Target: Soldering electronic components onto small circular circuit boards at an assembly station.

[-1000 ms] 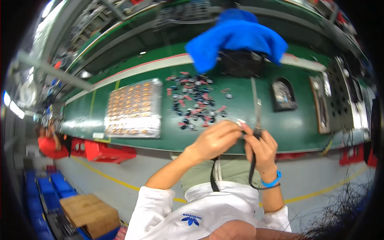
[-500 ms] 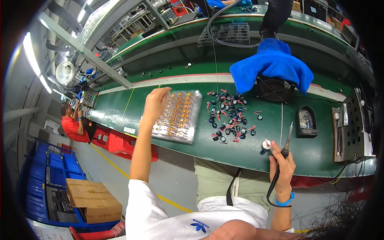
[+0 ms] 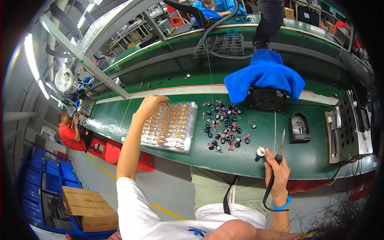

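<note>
My left hand [image 3: 151, 106] hovers at the far left corner of a clear plastic tray [image 3: 191, 132], fingertips pinched together; anything between them is too small to make out. Rows of small orange-and-metal parts [image 3: 173, 126] fill the tray. My right hand [image 3: 279, 174] is closed around a soldering iron [image 3: 281, 150], tip pointing up and away, its black cord hanging over the wrist. Just left of those fingers, on the green bench, rests a small round white piece [image 3: 261, 151]. Between tray and iron lies a loose pile of small black round components with red-pink leads [image 3: 224, 124].
A fume extractor fan [image 3: 267, 99] draped with a blue towel [image 3: 262, 76] stands behind the pile. Right of the iron are a black bin of small metal parts [image 3: 299, 129] and a perforated metal box [image 3: 352, 128]. Co-workers sit at far left and across the bench.
My left hand has shifted slightly left and down in the picture, its fingers now pinched at the tray's far corner. The whole view has tilted a little; my right hand keeps the soldering iron.
</note>
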Tool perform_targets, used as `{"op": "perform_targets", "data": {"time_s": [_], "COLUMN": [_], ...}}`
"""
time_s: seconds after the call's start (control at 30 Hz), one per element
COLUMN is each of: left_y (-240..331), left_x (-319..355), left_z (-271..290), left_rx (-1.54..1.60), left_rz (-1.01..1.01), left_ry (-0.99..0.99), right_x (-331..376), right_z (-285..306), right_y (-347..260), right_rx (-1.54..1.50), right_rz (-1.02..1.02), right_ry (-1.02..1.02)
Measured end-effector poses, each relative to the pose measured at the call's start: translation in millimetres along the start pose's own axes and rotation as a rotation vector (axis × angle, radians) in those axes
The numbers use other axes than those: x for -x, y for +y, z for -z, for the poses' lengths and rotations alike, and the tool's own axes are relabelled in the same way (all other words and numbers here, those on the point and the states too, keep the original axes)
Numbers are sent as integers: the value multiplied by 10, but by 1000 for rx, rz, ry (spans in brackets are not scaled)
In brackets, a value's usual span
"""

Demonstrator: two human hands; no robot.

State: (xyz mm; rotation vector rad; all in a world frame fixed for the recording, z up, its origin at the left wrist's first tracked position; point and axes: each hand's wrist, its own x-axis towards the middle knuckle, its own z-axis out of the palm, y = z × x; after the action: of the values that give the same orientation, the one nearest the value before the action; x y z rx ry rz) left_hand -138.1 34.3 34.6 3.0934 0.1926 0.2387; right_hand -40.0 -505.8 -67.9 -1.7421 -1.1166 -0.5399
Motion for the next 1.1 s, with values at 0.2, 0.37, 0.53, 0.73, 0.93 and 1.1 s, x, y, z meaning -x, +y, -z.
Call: {"op": "perform_targets", "data": {"time_s": [0.2, 0.37, 0.53, 0.73, 0.93, 1.1], "left_y": [34, 96, 420, 1814, 2751, 3065], "left_x": [-22, -28, 111, 100, -85, -274], "left_z": [-7, 7, -55, -216, -447, -714], "left_rx": [33, 126, 462, 1028, 1432, 1623], "left_rz": [-83, 18, 50, -119, -112, -10], "left_ry": [51, 28, 253, 380, 135, -25], "right_x": [5, 47, 36, 52, 132, 281], "right_z": [7, 4, 16, 128, 247, 432], "right_y": [11, 38, 40, 33, -30, -122], "right_rx": [8, 13, 0, 31, -184, -47], "right_rz": [-2, -24, -11, 17, -60, -121], "right_ry": [-6, -10, -6, -20, 53, 81]}}
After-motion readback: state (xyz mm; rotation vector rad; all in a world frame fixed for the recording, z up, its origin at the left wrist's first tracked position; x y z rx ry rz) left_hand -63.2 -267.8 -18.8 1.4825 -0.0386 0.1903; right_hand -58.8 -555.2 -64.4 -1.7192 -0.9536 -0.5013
